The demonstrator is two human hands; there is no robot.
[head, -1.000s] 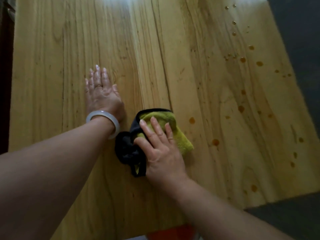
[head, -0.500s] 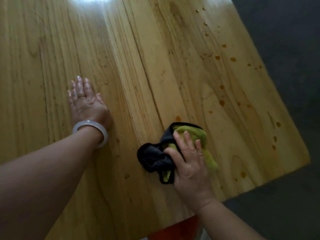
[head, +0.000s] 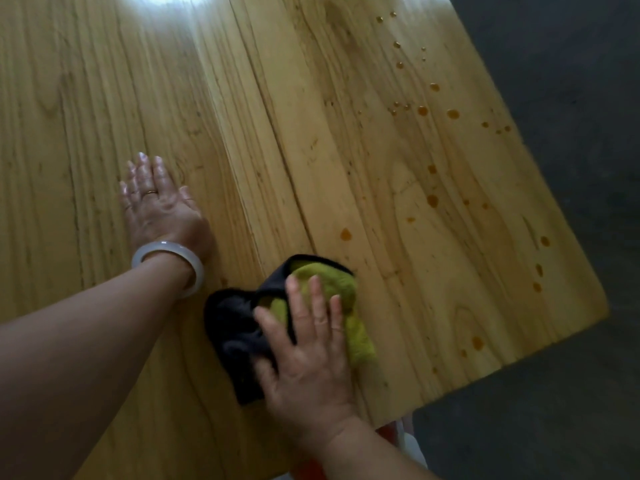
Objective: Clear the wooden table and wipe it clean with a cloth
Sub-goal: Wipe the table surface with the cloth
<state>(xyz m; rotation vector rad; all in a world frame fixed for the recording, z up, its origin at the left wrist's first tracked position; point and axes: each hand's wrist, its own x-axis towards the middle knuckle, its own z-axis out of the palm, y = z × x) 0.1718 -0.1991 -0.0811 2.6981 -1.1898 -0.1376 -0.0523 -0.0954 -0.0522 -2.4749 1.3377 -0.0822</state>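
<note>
Since half a second ago the right hand (head: 308, 358) slid the green-and-black cloth (head: 322, 292) back toward the left hand (head: 162, 209), fingers straight, slightly spread, pressing it flat on the wooden desk (head: 346, 133). Left hand stays flat, fingers together. Orange droplets (head: 432, 200) sit around 2 o'clock from the cloth.

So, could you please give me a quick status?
Left hand flat on table. Right hand pressing cloth. Amber droplets remain right.
</note>
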